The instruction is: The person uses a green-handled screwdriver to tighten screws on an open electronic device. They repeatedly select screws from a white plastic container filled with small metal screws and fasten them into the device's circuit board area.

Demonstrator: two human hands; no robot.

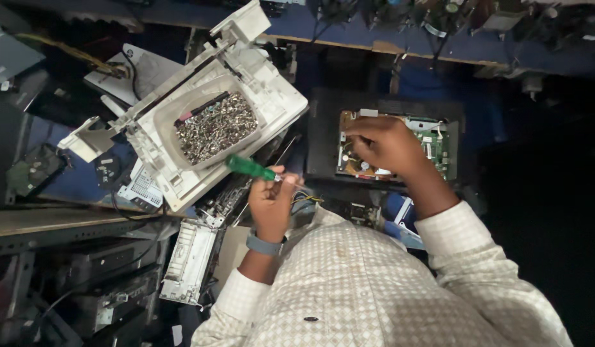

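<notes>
Two bare hands work here: the left hand (271,202) is closed around a green-handled screwdriver (257,170), its shaft lying level. The right hand (382,142), fingers curled, presses on a green circuit board (432,142) inside a black casing (323,128). Nearby, a white plastic housing (271,90) holds heaped metal screws (214,128).

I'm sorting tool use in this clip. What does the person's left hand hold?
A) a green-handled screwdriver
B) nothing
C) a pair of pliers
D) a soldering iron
A: the left hand grips a green-handled screwdriver, while the right hand rests on the circuit board.
</notes>
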